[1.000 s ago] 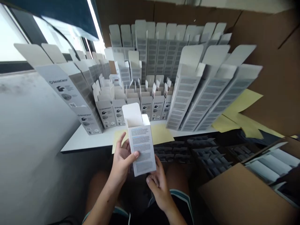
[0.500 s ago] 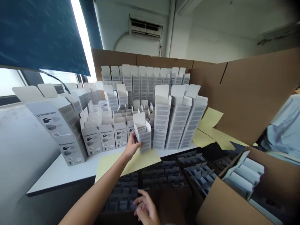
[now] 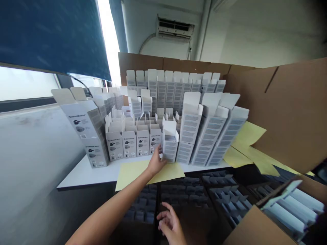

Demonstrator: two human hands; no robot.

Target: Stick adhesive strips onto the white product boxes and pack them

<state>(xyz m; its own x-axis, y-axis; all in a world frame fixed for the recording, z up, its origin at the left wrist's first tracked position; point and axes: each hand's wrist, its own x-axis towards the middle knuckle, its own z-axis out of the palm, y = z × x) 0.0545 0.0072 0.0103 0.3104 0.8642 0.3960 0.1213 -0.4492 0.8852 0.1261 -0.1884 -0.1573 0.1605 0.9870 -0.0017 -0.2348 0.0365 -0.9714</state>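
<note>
At the yellow sheet's [image 3: 135, 172] far edge stands a printed carton [image 3: 170, 150], contents [image 3: 170, 138] inside, top flap [image 3: 169, 127] unclosed. The left hand [image 3: 155, 164], half-open, touches its side, grip unclear; the right hand [image 3: 170, 222], loosely curled, is empty, nearer than the sheet.

Blue blind [image 3: 56, 37] above bright window [image 3: 28, 83]; air conditioner [image 3: 175, 29] on back wall [image 3: 166, 51]; pipe [image 3: 205, 27] near.

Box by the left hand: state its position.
In the head view's middle, the box stands right of the left hand, left of a tall stack.
</note>
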